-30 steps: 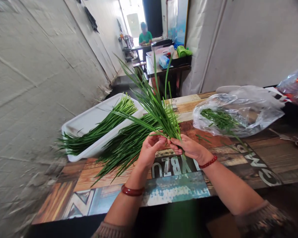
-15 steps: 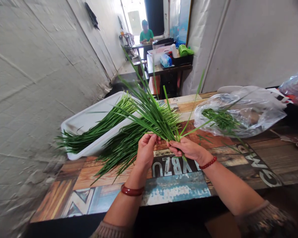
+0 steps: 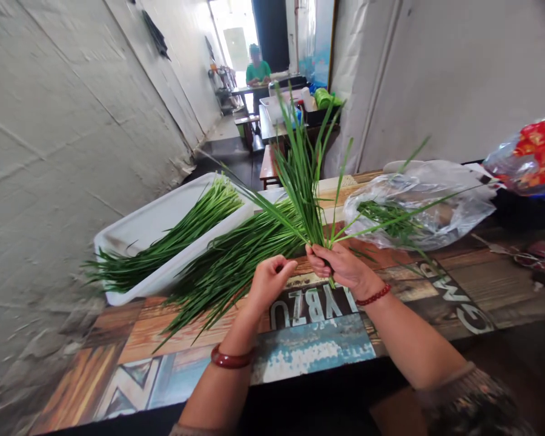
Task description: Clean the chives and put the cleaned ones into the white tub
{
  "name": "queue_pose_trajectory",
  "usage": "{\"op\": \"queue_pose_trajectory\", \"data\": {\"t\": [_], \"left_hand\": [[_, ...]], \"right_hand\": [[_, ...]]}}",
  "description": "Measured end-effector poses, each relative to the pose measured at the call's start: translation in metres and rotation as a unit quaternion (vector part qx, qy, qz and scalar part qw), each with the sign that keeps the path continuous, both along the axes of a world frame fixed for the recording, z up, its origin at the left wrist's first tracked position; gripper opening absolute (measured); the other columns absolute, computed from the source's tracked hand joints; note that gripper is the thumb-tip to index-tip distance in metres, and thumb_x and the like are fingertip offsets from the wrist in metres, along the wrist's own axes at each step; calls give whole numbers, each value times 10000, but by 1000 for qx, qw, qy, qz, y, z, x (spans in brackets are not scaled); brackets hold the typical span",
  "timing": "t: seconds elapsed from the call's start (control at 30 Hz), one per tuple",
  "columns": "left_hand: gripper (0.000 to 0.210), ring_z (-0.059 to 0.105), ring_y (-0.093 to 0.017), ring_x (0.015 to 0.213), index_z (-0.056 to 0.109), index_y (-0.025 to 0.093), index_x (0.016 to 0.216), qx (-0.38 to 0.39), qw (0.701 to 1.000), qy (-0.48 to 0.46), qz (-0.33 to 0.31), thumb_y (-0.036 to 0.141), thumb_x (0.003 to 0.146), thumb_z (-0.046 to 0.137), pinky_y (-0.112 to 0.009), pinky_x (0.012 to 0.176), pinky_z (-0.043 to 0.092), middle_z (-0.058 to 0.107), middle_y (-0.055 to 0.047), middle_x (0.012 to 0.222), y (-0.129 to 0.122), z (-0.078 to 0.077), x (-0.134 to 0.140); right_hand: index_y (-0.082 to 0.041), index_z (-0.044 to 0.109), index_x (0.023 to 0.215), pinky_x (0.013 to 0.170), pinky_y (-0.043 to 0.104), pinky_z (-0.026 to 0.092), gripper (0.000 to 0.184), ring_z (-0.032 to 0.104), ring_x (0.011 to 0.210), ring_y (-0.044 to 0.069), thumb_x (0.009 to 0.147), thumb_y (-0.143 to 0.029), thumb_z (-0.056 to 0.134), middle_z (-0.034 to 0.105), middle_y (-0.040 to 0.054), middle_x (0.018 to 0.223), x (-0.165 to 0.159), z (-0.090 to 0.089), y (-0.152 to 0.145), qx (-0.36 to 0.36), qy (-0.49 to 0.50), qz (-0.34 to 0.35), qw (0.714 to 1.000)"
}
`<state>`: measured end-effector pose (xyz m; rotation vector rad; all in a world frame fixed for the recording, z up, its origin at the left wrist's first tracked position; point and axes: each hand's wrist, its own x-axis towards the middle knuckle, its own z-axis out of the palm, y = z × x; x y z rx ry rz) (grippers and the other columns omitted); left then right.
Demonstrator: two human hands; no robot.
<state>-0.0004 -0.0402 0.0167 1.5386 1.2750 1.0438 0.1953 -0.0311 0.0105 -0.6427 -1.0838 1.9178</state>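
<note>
My right hand [image 3: 340,264] is closed round the lower ends of a bunch of Chinese chives [image 3: 306,181]. The leaves fan upward, and several blades stick out to both sides. My left hand [image 3: 272,280] is just left of the bunch, apart from it, with fingers curled in and nothing visible in them. Behind it a larger pile of chives [image 3: 236,257] lies on the table [image 3: 318,351], pale stem ends pointing away. More chives [image 3: 177,242] lie in a white plastic tray [image 3: 131,230] at the left.
A clear plastic bag [image 3: 458,212] with green scraps [image 3: 390,219] lies to the right. Beyond it is a red-printed packet [image 3: 533,148]. A grey wall [image 3: 40,181] borders the left. A person in green [image 3: 258,71] sits far back, behind another table with boxes.
My left hand has drawn away from the bunch, slightly down. The bunch in my right hand has turned more upright. The whole view has shifted a little.
</note>
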Motion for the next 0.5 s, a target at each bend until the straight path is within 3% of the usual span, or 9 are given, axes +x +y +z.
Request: {"op": "queue_pose_trajectory", "data": {"t": [0.07, 0.17, 0.3, 0.37, 0.5], "left_hand": [[217, 503, -112, 635, 649, 146, 747, 16, 999, -9, -45, 346, 733, 730, -224, 590, 393, 587, 2, 668, -2, -2, 7], [520, 625, -180, 856, 605, 166, 1153, -10, 987, -122, -107, 354, 701, 782, -287, 761, 487, 674, -66, 972, -2, 1, 14], [788, 612, -270, 1106, 501, 204, 1319, -25, 971, -201, -129, 370, 629, 845, -368, 905, 497, 620, -132, 1266, -1, 16, 22], [880, 593, -299, 1159, 464, 222, 1372, -32, 967, -214, -134, 367, 601, 864, -398, 934, 495, 610, -141, 1297, -2, 28, 27], [922, 658, -308, 1034, 462, 205, 1392, -84, 946, -239, -202, 365, 584, 876, -411, 861, 533, 673, -147, 1172, -2, 50, 37]], "right_hand": [[-159, 567, 837, 443, 179, 257, 369, 320, 465, 36, 822, -513, 674, 396, -78, 584, -1, -1, -1, 3, -11, 12, 1000], [-157, 558, 807, 432, 178, 251, 399, 319, 459, 34, 798, -533, 691, 418, -76, 576, -7, -5, -3, -3, -28, 53, 998], [-159, 513, 718, 417, 181, 262, 483, 336, 452, 30, 732, -594, 723, 441, -71, 560, -14, -8, -9, 10, -44, 108, 993], [-166, 504, 708, 422, 190, 297, 503, 371, 457, 37, 732, -629, 701, 468, -62, 576, -15, -6, -12, 38, -47, 118, 991], [-185, 513, 722, 438, 209, 356, 443, 429, 468, 60, 793, -598, 654, 473, -64, 577, -13, 1, -15, 92, -37, 139, 985]]}}
